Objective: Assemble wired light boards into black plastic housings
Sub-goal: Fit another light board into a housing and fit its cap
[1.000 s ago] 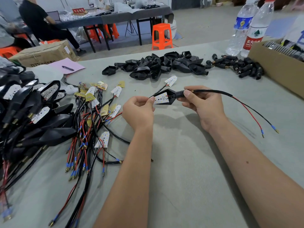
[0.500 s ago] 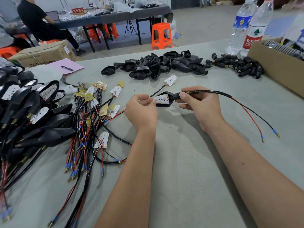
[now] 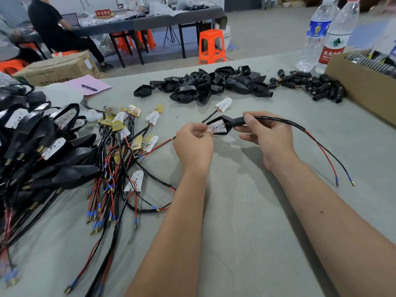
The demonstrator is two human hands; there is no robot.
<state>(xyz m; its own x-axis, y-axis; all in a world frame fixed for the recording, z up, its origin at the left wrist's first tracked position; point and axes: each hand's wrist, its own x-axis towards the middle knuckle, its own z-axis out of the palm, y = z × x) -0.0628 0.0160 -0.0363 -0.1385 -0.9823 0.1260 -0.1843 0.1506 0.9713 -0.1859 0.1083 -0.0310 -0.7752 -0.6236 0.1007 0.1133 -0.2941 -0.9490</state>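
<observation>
Head view: right hand (image 3: 270, 138) gripping housing (image 3: 222, 122) stem to steady it; left hand (image 3: 194, 143) pinching light board (image 3: 218, 127), seating it inside.

The right hand (image 3: 270, 138) grips the housing (image 3: 227, 122) stem while the left hand (image 3: 192, 142) pinches the light board (image 3: 218, 127) seated inside.

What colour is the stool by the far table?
Bright orange; the stool shows best in the head view.
</observation>
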